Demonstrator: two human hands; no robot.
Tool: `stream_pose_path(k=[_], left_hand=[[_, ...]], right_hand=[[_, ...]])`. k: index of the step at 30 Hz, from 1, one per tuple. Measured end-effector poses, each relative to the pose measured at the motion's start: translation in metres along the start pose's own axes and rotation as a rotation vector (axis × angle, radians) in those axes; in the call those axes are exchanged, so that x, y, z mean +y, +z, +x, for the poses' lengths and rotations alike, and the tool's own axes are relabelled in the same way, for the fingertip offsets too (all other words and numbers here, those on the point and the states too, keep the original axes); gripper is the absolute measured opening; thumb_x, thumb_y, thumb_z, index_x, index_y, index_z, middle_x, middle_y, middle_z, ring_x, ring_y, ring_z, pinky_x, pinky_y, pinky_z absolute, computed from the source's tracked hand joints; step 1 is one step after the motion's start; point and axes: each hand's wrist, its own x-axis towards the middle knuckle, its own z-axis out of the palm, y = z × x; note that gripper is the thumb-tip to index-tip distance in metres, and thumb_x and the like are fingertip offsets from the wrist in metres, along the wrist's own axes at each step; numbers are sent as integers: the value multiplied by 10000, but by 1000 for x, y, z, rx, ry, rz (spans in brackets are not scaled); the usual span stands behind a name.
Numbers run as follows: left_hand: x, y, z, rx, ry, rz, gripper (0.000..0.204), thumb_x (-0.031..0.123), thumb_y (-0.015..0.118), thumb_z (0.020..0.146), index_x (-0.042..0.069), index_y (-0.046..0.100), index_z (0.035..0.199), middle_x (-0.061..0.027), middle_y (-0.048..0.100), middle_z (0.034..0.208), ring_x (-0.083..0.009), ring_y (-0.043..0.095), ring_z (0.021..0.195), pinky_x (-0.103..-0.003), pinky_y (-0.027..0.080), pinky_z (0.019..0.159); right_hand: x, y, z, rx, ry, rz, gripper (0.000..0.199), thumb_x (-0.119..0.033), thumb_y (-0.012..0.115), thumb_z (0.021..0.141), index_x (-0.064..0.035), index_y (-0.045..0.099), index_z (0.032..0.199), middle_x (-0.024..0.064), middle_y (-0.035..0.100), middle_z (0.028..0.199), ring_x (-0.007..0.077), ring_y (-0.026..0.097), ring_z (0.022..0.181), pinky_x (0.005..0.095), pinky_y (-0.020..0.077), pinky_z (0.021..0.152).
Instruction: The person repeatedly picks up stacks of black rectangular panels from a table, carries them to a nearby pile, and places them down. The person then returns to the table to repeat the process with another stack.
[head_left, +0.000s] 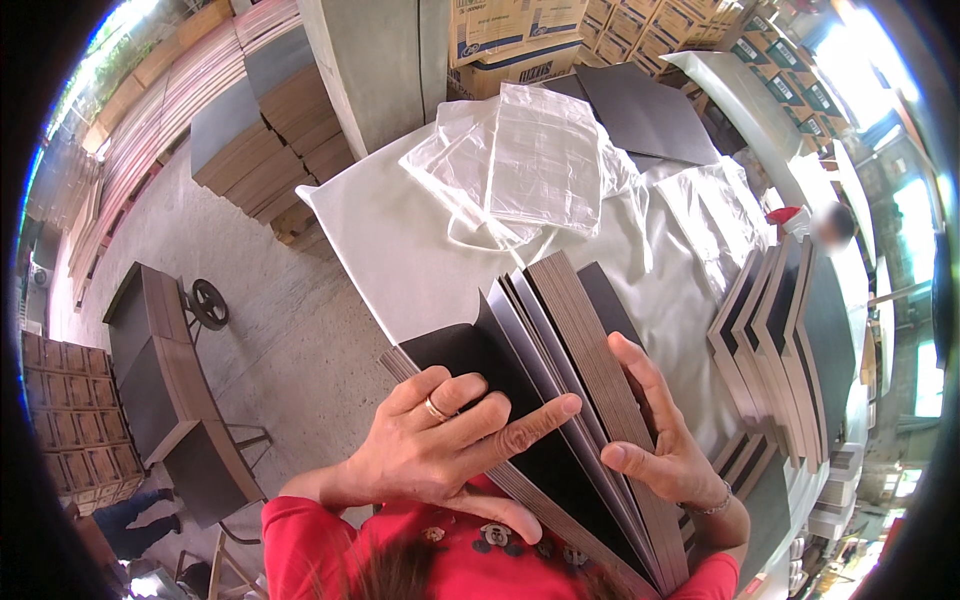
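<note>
A thick stack of dark boards (pixel 588 350) with brown layered edges stands on edge close to my body, parted like a book. A black inner face (pixel 445 350) shows on its left side, and several thin sheets stand loosely fanned in the gap. Across the left part lies my left hand (pixel 450 435), a ring on one finger. Its index finger stretches to the fanned edges, its thumb points down, and the other fingers are bent. My right hand (pixel 660 430) steadies the right part, thumb on the edges and fingers along the far face.
Clear plastic bags (pixel 545 160) lie on the white-covered table (pixel 385 240). Black sheets (pixel 645 110) rest at its far end. Bent dark board stacks (pixel 790 340) stand at right. A cart (pixel 175 390) with boards, pallet stacks (pixel 270 130) and cartons (pixel 520 70) surround it. People are partly visible nearby.
</note>
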Motion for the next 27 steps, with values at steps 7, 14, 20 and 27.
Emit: stream_pose_path(k=[7, 14, 20, 27], left_hand=[[0, 2, -2, 13, -6, -4, 907, 764, 533, 579, 163, 609, 1253, 3, 362, 768, -141, 426, 735, -272, 356, 663], [-1, 3, 0, 16, 2, 3, 892, 763, 527, 585, 163, 620, 1239, 3, 367, 769, -141, 427, 738, -271, 357, 658], [-1, 2, 1, 10, 3, 12, 822, 762, 549, 595, 167, 665, 1151, -1, 380, 785, -157, 431, 779, -275, 369, 667], [-2, 14, 1, 158, 51, 54, 701, 817, 523, 629, 193, 637, 926, 13, 426, 786, -184, 442, 859, -395, 305, 916]], right_hand=[[-4, 0, 0, -9, 19, 36, 833, -168, 678, 855, -49, 136, 1476, 148, 249, 1471, 219, 312, 1332, 361, 267, 1086], [-5, -2, 1, -9, 23, 7, 829, -158, 673, 858, -49, 132, 1477, 138, 265, 1466, 213, 321, 1326, 355, 267, 1084], [-3, -6, 0, -20, 39, 35, 810, -154, 661, 865, -54, 141, 1477, 111, 237, 1478, 211, 312, 1326, 349, 268, 1078], [4, -10, 1, -39, -20, -28, 785, -168, 659, 868, -50, 170, 1471, 100, 182, 1507, 222, 299, 1325, 356, 281, 1074]])
